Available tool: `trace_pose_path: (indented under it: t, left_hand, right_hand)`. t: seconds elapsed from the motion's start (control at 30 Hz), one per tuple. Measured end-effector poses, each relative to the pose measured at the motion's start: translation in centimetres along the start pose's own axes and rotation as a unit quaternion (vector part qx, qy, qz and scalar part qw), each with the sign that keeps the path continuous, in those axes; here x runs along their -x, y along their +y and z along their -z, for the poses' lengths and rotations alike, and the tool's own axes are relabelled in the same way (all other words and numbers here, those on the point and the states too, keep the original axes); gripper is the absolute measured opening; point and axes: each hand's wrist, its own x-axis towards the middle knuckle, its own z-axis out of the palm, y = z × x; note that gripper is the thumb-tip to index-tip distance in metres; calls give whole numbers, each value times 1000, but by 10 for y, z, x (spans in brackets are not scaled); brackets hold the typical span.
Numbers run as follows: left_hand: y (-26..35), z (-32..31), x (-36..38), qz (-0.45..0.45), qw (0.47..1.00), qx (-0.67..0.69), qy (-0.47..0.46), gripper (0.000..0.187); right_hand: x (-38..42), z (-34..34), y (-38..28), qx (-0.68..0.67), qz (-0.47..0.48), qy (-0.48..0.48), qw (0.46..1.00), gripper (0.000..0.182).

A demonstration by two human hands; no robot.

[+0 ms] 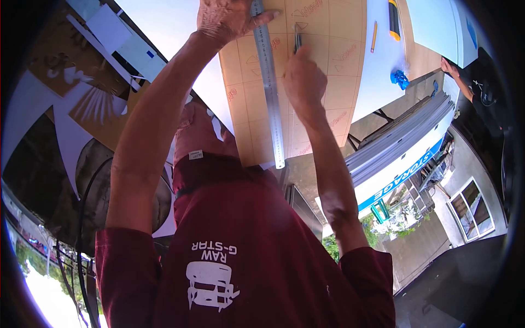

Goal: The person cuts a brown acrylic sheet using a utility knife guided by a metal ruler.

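My left hand (227, 19) reaches to the top edge of the view and presses on a long steel ruler (268, 82), its thumb stretched across the metal. Other fingers of that hand are partly cut off by the frame. Under the ruler lies a brown paper-faced sheet (246, 117) with a drawn line grid and red printed words. To the right of the ruler, my right hand (306, 79) is closed around a slim knife-like tool (297, 41). The tool points away from me, with its tip at the sheet; its exact kind is hard to make out.
Right of the sheet, a pencil (374, 37), a yellow-and-black cutter (394, 21) and a crumpled blue item (400, 80) lie on the white surface. Another person's hand (449, 68) is at the far right. Stacked grey panels (404, 136) stand below; cut-out sheets (93, 104) lie left.
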Motion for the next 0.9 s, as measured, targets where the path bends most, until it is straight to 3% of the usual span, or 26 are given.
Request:
trace_pose_path:
  t: [0.13,0.23,0.67,0.9]
  left_hand:
    - [3,1,-2,7,1000,-26,-16,83]
    - [-8,-3,-7,-1,999,-31,4,86]
    - [8,-3,2,22,997,-64,-38,85]
    - [4,-5,-2,10,997,-78,-27,86]
  right_hand:
    - [10,-10,11,0,45,39,998,25]
    - [18,-6,5,-6,0,-6,1000,25]
    - [77,-44,41,48,39,3,998,27]
    - [121,-57,50,26,-8,-11,1000,27]
